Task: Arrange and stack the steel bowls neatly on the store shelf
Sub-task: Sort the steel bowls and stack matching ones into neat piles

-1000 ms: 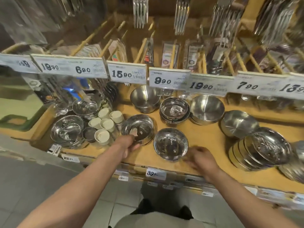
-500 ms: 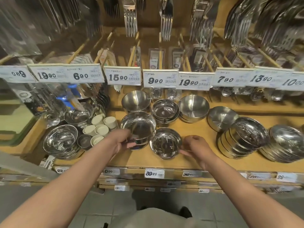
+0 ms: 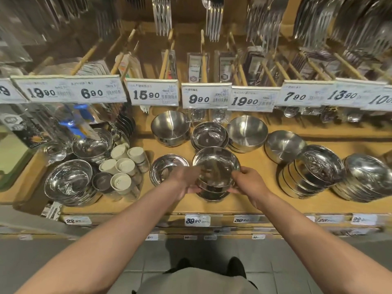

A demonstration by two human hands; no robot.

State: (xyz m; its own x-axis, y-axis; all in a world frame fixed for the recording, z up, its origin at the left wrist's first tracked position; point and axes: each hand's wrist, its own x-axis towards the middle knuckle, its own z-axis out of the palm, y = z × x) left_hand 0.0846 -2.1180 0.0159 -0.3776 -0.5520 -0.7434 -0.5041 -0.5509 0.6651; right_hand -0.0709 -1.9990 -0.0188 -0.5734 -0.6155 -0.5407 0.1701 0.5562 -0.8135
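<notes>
left hand [image 3: 184,181]: I see it gripping the top bowl's [image 3: 215,164] left rim
right hand [image 3: 250,183]: gripping its right rim
top bowl: nested on lower bowl [image 3: 213,194], shelf [image 3: 254,200] front centre

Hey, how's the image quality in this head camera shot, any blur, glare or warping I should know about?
Head view: wide-angle warping bends the row of price tags and the shelf edge; the hanging cutlery at the top is smeared; warm light throws bright reflections inside the held bowl; the left hand looks softer than the right hand; the 15.90 and 9.90 prices stay readable.
</notes>
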